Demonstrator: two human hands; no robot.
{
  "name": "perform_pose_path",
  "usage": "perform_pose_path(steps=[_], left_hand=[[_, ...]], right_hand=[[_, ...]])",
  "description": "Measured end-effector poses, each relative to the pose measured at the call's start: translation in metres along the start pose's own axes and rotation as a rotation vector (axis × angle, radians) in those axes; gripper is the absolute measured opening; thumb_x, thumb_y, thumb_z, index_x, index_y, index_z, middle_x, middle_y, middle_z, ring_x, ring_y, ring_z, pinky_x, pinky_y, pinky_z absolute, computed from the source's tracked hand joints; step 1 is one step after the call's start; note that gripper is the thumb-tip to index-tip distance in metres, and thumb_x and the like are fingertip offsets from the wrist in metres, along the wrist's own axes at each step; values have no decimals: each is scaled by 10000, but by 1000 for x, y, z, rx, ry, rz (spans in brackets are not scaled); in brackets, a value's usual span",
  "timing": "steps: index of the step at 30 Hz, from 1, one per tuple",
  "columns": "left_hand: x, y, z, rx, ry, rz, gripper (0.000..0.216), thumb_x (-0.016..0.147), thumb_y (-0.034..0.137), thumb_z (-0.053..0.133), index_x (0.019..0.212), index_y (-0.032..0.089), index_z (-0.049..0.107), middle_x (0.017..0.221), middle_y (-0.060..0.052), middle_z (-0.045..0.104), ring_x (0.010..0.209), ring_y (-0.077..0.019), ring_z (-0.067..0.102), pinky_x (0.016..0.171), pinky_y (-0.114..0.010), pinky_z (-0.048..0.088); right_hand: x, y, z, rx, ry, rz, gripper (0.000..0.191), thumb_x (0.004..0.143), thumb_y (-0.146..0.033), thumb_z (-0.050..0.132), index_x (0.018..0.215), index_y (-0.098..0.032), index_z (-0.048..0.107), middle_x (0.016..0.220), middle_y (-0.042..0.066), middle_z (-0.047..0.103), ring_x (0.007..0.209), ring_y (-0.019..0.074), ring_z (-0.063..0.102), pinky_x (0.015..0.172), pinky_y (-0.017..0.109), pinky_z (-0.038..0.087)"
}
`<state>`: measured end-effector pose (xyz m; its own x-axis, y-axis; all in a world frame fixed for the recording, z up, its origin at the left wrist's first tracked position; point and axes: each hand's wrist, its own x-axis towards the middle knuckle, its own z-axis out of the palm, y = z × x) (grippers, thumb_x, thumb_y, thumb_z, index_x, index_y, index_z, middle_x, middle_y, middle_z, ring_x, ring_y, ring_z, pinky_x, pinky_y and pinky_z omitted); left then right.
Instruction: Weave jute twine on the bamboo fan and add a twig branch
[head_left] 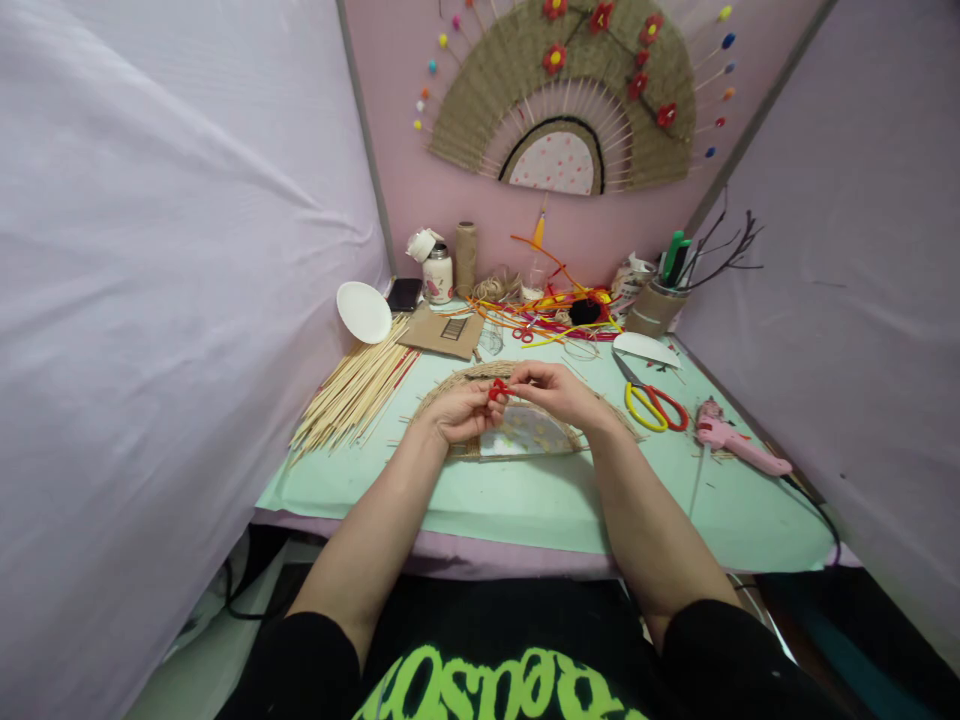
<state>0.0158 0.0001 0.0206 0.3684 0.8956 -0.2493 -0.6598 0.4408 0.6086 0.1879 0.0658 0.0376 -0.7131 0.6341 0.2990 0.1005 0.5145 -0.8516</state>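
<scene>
Between my two hands is a small red fuzzy pipe cleaner [498,389], bent into what looks like a little flower. My left hand [466,411] pinches its coiled part. A straight red end runs to the fingertips of my right hand [551,388], which are closed on it. Both hands hover over a half-round fan [442,392] of woven twine and sticks that lies on the table. A white patterned half-circle [529,432] forms the fan's lower middle. Part of the fan is hidden by my hands.
Yellow-and-red-handled scissors [651,402] and a pink glue gun [739,438] with a cord lie at right. Bamboo sticks [352,390] spread at left beside cardboard [442,331]. Coloured pipe cleaners [555,305] heap at the back. A finished fan [480,110] hangs on the wall.
</scene>
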Motion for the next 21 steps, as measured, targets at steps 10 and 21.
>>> perform_pose_path(steps=[10,21], left_hand=[[7,-4,-2,-79,116,246,166,737,-42,567,785,114,595,673,6,552,508,-21,489,515,-127,447],[18,-16,3,113,330,602,123,720,144,714,746,134,594,647,31,582,509,-27,480,523,-135,413]], right_hand=[[6,1,30,-201,298,-280,100,856,-236,553,824,-203,642,828,47,634,766,159,569,693,298,454],[9,12,42,7,380,-28,161,810,-329,583,816,-185,655,852,48,655,756,164,606,694,300,487]])
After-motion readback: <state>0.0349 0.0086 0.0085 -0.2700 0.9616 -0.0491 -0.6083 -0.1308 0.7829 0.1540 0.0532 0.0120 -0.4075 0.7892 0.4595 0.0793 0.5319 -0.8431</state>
